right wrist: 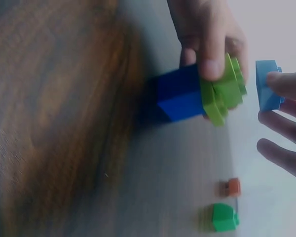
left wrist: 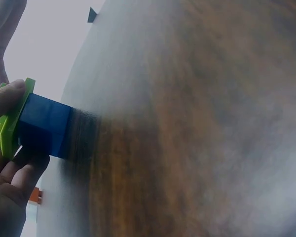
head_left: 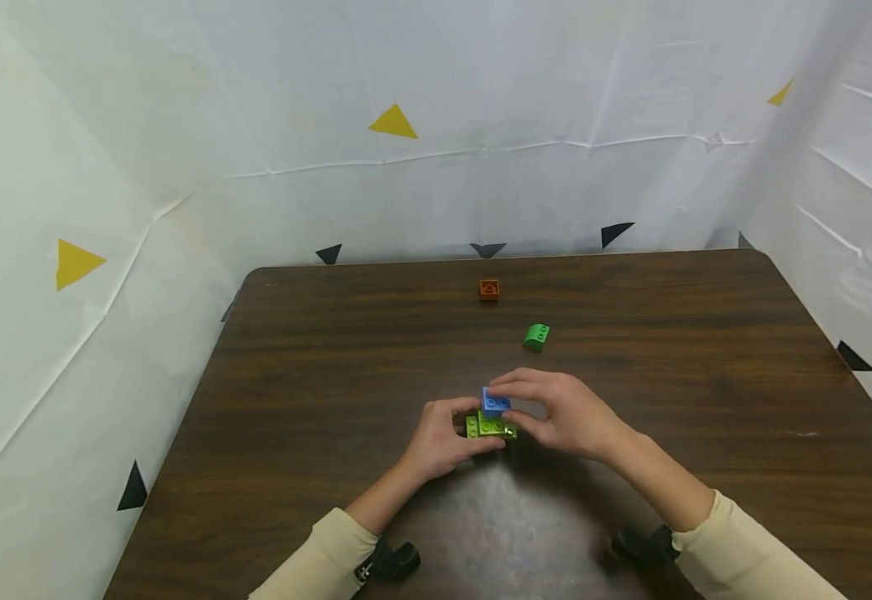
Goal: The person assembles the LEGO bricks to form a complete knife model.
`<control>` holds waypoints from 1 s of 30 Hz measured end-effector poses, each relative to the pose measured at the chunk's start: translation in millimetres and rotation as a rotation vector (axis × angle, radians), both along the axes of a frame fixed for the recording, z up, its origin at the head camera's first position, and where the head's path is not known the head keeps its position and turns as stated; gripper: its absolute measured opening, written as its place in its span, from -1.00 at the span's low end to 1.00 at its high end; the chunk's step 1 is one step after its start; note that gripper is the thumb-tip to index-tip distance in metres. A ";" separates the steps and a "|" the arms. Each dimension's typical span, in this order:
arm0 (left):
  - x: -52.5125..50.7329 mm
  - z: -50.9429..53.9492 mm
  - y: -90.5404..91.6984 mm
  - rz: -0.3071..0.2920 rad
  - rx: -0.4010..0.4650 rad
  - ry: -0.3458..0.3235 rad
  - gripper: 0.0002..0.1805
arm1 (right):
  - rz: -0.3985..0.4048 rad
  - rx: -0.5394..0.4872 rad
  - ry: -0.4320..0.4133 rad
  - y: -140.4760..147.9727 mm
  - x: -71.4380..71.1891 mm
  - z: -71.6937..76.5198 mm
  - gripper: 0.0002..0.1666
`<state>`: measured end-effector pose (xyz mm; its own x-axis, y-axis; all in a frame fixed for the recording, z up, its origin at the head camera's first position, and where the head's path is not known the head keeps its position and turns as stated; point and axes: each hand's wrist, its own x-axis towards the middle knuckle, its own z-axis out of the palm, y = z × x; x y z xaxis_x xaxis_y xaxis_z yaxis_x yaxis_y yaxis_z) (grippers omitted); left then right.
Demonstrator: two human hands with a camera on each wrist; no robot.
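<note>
My left hand [head_left: 442, 440] grips a small stack of toy building bricks between thumb and fingers. The stack has a dark blue brick [right wrist: 180, 94] at the bottom, standing on the table, and lime green pieces [head_left: 491, 426] on top, one of them a wider flat plate [left wrist: 20, 116]. Above it, my right hand [head_left: 567, 412] pinches a light blue brick [head_left: 495, 403] between thumb and fingers. In the right wrist view a gap shows between this light blue brick [right wrist: 269, 86] and the lime green pieces. The left fingers partly cover the stack.
Beyond the hands, a green curved brick [head_left: 537, 337] lies on the dark wooden table [head_left: 316, 358]. Farther back is an orange-brown brick [head_left: 489, 289]. White sheeting [head_left: 436, 67] with yellow and black triangles encloses the table's back and sides.
</note>
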<state>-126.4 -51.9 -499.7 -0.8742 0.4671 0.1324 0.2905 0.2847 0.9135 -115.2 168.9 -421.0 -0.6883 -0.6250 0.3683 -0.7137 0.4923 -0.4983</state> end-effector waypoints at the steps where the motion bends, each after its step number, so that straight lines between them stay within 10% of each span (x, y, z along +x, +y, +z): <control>1: 0.1 -0.1 0.0 -0.006 0.012 -0.007 -0.54 | 0.008 0.004 0.001 -1.5 1.5 -0.3 -0.56; 30: 0.3 -3.7 0.5 -0.018 0.069 -0.045 -0.65 | 0.018 0.029 0.035 -6.0 9.4 -8.3 -0.56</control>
